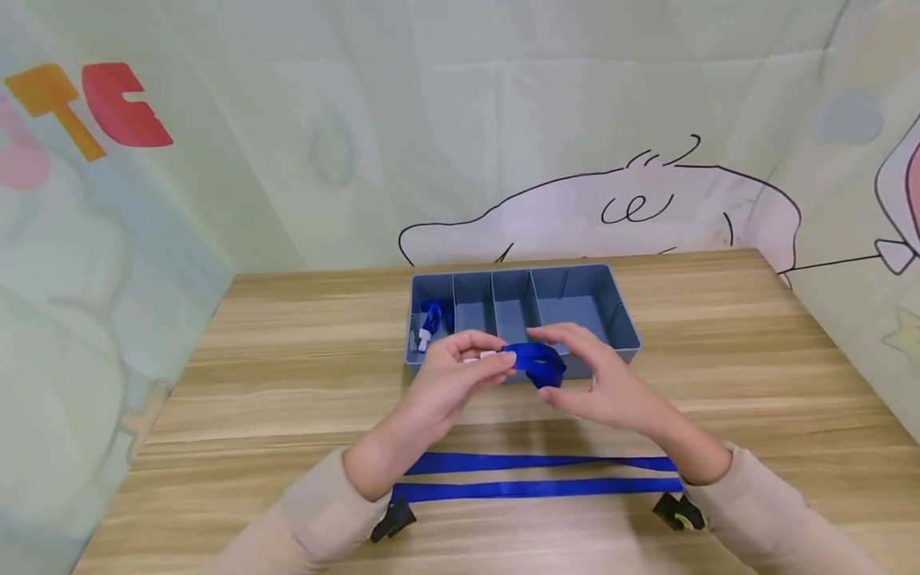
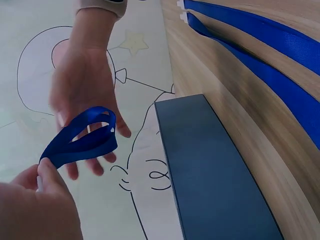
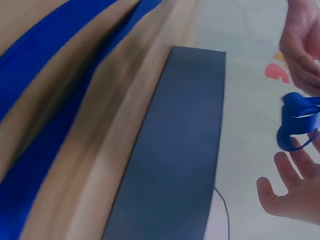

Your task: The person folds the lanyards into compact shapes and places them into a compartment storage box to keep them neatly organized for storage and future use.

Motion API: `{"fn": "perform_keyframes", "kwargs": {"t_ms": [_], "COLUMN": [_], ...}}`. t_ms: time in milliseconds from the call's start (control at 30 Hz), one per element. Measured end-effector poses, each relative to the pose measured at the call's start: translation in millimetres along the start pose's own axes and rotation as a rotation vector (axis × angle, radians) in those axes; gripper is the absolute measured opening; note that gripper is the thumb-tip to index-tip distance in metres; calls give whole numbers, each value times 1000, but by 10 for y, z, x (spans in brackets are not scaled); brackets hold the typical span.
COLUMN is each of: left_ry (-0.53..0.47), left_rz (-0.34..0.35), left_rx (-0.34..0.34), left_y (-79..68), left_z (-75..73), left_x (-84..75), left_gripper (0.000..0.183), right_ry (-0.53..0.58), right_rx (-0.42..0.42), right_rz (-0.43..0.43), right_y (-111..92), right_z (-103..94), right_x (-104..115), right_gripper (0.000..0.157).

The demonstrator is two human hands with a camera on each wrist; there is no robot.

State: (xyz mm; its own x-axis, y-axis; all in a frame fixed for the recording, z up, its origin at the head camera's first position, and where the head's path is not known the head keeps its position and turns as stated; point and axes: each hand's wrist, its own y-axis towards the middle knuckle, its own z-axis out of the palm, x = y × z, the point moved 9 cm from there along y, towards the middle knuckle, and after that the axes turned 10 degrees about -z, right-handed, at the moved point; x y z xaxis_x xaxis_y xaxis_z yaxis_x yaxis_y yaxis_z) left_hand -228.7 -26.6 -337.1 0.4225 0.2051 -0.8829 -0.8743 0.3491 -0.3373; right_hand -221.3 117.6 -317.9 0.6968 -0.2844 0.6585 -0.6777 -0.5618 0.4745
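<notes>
My left hand (image 1: 449,383) pinches a folded blue lanyard (image 1: 535,361) near its white end, between thumb and fingers. The lanyard's loops (image 2: 95,135) stick out toward my right hand (image 1: 600,379), above the front side of a grey-blue divided box. In the head view the right hand's thumb and fingers stand apart around the loops; whether they touch the band is unclear. The right wrist view shows the looped band (image 3: 295,122) beside the right hand's spread fingers (image 3: 285,170).
The grey-blue box (image 1: 629,339) stands near the table's back edge. Its left compartment holds blue lanyards (image 1: 431,317) with white clips (image 1: 424,341). Two flat blue bands (image 1: 503,489) lie across the wooden table (image 1: 287,383) in front. A printed cloth (image 1: 359,160) hangs behind.
</notes>
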Motion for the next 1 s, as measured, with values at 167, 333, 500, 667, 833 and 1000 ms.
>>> {"fn": "perform_keyframes", "kwargs": {"t_ms": [167,333,500,667,833,1000], "left_ry": [-33,-56,-59,-63,-39,-17], "left_rz": [-10,-25,-64,-76,-105,-88], "left_rx": [-4,-25,-19,1,2,-31], "left_y": [-1,6,25,40,37,44], "left_z": [-19,-53,-32,23,75,16], "left_x": [3,16,77,143,203,192], "left_gripper": [10,10,10,8,9,11], "right_ry": [-32,-26,-144,-438,-644,-556], "right_rx": [-56,-180,-272,-356,-373,-363], "right_rz": [-27,-77,-123,-282,-326,-249], "right_y": [-63,-70,-75,-74,-61,-51], "right_z": [-15,-131,-207,-223,-225,-295], "right_x": [-61,-58,6,186,232,156], "right_gripper": [42,22,20,20,20,22]}}
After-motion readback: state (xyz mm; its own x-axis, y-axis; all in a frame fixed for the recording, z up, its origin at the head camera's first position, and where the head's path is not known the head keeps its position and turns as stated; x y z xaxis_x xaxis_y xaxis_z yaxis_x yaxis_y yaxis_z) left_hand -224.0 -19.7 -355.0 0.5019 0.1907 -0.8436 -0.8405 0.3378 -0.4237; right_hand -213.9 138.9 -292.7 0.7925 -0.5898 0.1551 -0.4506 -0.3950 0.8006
